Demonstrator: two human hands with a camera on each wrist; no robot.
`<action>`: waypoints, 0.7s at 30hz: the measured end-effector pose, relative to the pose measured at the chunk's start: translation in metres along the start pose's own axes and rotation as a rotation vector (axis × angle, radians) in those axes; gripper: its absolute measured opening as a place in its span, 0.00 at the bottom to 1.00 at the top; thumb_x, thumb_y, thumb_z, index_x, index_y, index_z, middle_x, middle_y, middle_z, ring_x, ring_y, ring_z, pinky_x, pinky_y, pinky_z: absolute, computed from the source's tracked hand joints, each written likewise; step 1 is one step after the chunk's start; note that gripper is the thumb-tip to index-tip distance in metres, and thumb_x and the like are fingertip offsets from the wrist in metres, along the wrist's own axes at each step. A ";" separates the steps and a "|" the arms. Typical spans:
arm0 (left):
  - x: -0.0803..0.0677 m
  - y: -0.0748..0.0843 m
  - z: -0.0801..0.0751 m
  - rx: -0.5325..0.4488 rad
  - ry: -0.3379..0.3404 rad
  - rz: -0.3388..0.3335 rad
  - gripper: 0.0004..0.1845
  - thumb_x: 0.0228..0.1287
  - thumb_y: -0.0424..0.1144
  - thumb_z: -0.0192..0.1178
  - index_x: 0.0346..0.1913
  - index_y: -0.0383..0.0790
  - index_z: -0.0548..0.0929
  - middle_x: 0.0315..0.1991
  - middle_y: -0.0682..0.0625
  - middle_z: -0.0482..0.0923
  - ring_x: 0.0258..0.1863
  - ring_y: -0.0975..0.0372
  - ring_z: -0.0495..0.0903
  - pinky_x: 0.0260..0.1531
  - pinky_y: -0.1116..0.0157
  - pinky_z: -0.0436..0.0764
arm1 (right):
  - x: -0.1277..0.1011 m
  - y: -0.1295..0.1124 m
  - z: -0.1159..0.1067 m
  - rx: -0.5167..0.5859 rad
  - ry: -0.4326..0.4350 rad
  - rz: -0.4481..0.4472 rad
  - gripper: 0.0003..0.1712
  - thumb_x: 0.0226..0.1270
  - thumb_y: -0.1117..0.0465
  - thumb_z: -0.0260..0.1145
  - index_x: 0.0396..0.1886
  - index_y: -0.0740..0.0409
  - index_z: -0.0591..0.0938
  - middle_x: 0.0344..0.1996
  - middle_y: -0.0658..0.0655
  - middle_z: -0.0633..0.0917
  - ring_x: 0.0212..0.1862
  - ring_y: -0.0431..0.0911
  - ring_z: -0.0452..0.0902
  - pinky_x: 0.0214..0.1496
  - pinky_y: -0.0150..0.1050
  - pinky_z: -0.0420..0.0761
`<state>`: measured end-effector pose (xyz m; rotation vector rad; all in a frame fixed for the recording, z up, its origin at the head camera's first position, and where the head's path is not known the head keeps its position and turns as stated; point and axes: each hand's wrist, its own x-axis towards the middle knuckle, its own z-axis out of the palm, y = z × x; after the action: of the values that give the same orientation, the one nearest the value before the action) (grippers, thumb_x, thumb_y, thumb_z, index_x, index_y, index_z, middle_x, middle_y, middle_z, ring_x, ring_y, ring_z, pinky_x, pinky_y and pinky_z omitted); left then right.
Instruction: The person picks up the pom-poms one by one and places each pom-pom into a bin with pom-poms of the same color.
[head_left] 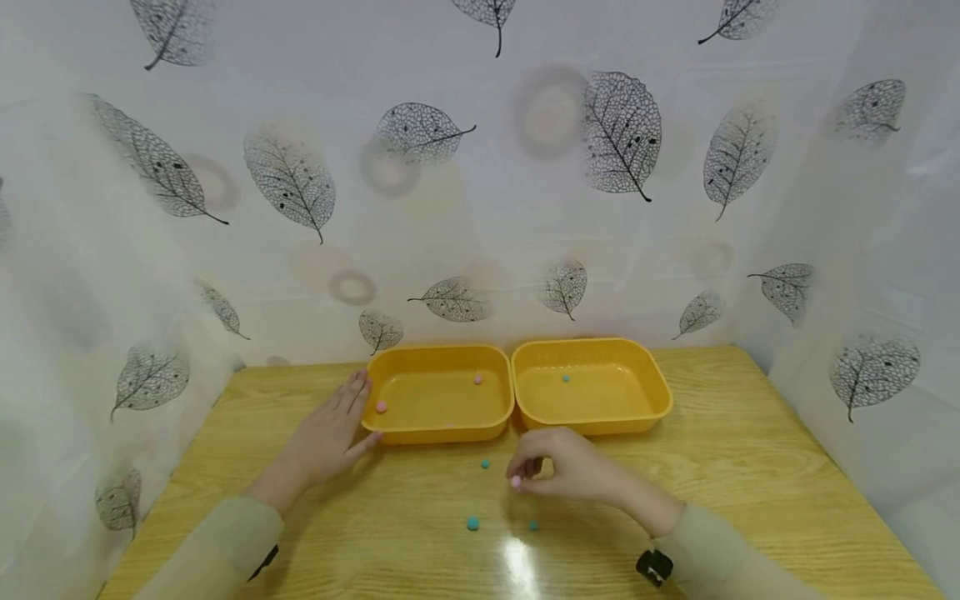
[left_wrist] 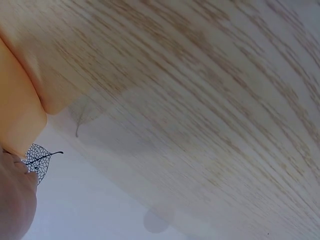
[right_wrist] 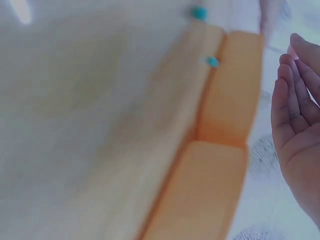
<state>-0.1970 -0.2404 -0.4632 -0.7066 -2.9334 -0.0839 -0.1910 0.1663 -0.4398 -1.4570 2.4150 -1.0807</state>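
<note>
Trays [head_left: 438, 433] x2, pink balls [head_left: 381, 407] x3, teal [head_left: 473, 523] x4

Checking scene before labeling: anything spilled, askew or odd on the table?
Nothing damaged or askew. Three teal balls lie loose on the table in front of the two yellow trays. The right hand pinches a pink ball; the left hand touches the left tray.

Curtained recording booth [head_left: 480, 208], wooden table [head_left: 750, 467]
</note>
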 end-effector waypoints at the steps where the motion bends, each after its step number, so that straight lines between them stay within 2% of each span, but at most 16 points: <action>1: 0.000 0.000 0.000 0.001 0.001 0.001 0.46 0.81 0.57 0.55 0.80 0.21 0.57 0.83 0.28 0.51 0.84 0.38 0.53 0.83 0.43 0.61 | 0.005 0.000 -0.004 -0.006 0.024 0.001 0.04 0.68 0.66 0.77 0.41 0.55 0.91 0.35 0.48 0.89 0.37 0.30 0.81 0.40 0.32 0.89; 10: 0.000 0.000 0.000 0.008 -0.001 0.002 0.45 0.80 0.56 0.55 0.80 0.21 0.57 0.83 0.27 0.52 0.84 0.38 0.54 0.83 0.43 0.61 | 0.050 0.005 -0.027 0.033 0.141 0.070 0.05 0.69 0.65 0.76 0.43 0.57 0.91 0.35 0.51 0.92 0.36 0.34 0.83 0.41 0.37 0.90; 14: 0.000 0.001 -0.001 0.000 0.004 -0.003 0.45 0.81 0.56 0.55 0.80 0.21 0.57 0.83 0.27 0.51 0.84 0.38 0.53 0.83 0.43 0.61 | 0.068 0.010 -0.031 0.034 0.159 0.133 0.07 0.70 0.64 0.75 0.46 0.57 0.91 0.37 0.51 0.93 0.37 0.35 0.83 0.44 0.38 0.90; 21: 0.000 0.001 0.001 -0.011 0.012 -0.003 0.46 0.80 0.56 0.55 0.80 0.21 0.57 0.84 0.28 0.50 0.84 0.38 0.53 0.83 0.43 0.61 | 0.089 0.023 -0.028 0.037 0.160 0.221 0.10 0.72 0.62 0.74 0.50 0.60 0.90 0.39 0.52 0.92 0.39 0.39 0.84 0.46 0.32 0.87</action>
<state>-0.1965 -0.2400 -0.4637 -0.7016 -2.9249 -0.1045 -0.2671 0.1148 -0.4121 -1.0983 2.5721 -1.2234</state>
